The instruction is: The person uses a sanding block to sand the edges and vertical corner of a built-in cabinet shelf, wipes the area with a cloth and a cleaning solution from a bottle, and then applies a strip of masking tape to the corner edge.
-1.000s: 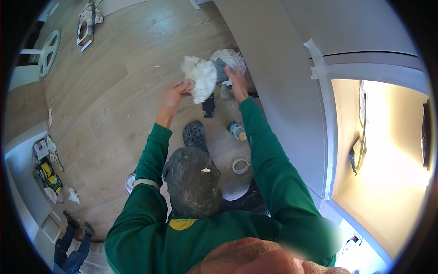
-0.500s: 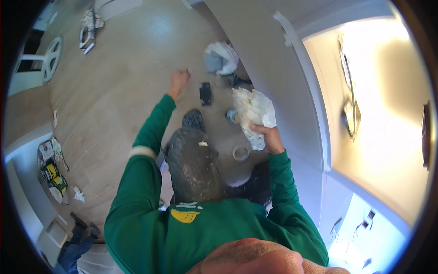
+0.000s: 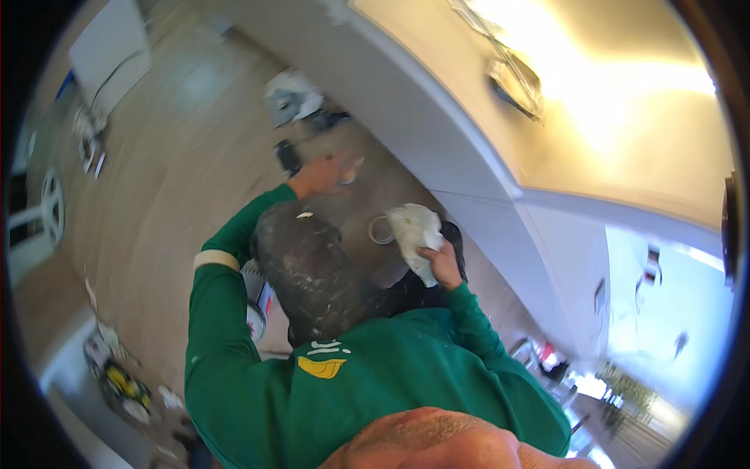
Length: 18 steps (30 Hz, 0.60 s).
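Note:
A crumpled white sheet, paper or thin plastic, hangs from my right hand, which is closed on its lower edge. My left hand reaches out over my bent knee, blurred by motion. Between its thumb and fingers shows a small pale bit, too smeared to name. A pale ring like a tape roll lies on the floor beside the sheet. Just beyond my left hand lies a flat dark block. One small white scrap rests on my dusty dark trouser knee.
A white and grey bundle lies on the floor near the white wall, which runs along my right below a lit opening. A red and white container stands under my left arm. At far left are a white chair and yellow-black items.
My view has swung to the right. My left hand has come back from far out on the left to near the sheet. My right hand keeps the sheet, now lower and more folded.

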Each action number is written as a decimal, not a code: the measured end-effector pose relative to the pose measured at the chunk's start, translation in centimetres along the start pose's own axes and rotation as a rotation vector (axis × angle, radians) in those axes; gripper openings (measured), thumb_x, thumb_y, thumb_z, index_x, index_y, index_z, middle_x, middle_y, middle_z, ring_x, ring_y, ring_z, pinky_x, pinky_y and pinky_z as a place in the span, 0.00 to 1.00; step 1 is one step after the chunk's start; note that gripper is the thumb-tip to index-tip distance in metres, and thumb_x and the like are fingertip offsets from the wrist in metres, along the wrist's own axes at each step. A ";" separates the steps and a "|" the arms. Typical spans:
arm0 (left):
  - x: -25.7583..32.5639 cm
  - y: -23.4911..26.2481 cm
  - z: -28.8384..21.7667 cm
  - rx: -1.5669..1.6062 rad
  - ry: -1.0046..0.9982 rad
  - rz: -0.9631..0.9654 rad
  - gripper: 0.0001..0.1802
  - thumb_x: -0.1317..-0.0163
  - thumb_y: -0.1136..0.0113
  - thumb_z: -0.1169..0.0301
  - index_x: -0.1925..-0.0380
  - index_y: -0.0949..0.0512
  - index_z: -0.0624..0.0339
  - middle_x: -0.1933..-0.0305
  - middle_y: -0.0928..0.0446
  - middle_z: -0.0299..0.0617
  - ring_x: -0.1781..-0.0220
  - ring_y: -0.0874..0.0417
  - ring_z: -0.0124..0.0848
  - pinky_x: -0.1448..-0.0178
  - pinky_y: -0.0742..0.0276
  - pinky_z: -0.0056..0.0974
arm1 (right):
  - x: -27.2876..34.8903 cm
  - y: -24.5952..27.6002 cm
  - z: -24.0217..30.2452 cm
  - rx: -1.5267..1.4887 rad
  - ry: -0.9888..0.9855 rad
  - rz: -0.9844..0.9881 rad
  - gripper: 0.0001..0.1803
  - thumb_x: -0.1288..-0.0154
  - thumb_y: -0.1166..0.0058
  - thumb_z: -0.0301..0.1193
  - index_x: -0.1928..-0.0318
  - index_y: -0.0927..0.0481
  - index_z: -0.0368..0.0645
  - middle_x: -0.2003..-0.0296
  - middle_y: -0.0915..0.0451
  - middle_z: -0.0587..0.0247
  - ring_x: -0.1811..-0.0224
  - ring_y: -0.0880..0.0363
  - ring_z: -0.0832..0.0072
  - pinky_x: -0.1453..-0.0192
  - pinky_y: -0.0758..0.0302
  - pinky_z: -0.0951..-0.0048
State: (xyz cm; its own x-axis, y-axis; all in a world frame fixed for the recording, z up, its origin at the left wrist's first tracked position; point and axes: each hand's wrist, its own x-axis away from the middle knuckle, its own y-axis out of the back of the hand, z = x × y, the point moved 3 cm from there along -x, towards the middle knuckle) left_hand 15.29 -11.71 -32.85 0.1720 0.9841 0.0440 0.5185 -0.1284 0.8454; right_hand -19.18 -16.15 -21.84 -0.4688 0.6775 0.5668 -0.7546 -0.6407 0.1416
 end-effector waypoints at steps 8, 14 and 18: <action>-1.4 9.0 -1.8 0.310 0.153 -0.141 0.24 0.51 0.22 0.58 0.62 0.21 0.62 0.71 0.19 0.50 0.73 0.17 0.42 0.65 0.22 0.45 | 4.4 -0.2 5.4 0.267 0.471 0.138 0.34 0.44 0.55 0.14 0.36 0.22 0.47 0.39 0.27 0.49 0.35 0.28 0.54 0.26 0.39 0.66; 2.0 26.0 -20.7 0.404 0.316 -0.086 0.23 0.51 0.19 0.59 0.73 0.22 0.66 0.83 0.27 0.40 0.79 0.23 0.24 0.74 0.26 0.35 | 5.4 -4.6 14.9 0.299 0.893 -0.086 0.46 0.54 0.26 0.47 0.33 0.27 0.51 0.36 0.34 0.40 0.36 0.29 0.42 0.33 0.29 0.52; 4.5 27.7 -30.2 0.195 0.257 -0.232 0.23 0.50 0.19 0.58 0.75 0.22 0.65 0.85 0.29 0.39 0.80 0.26 0.22 0.76 0.29 0.35 | 10.1 -4.8 19.1 0.283 1.013 0.006 0.48 0.60 0.24 0.45 0.35 0.26 0.45 0.40 0.29 0.45 0.41 0.24 0.49 0.39 0.25 0.55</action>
State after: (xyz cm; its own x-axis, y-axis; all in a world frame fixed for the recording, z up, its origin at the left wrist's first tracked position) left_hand 5.20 -7.10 6.85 -0.1707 0.9852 0.0168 0.6724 0.1040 0.7329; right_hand -11.48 -13.16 -1.28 -0.7358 0.5754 -0.3572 -0.6772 -0.6179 0.3996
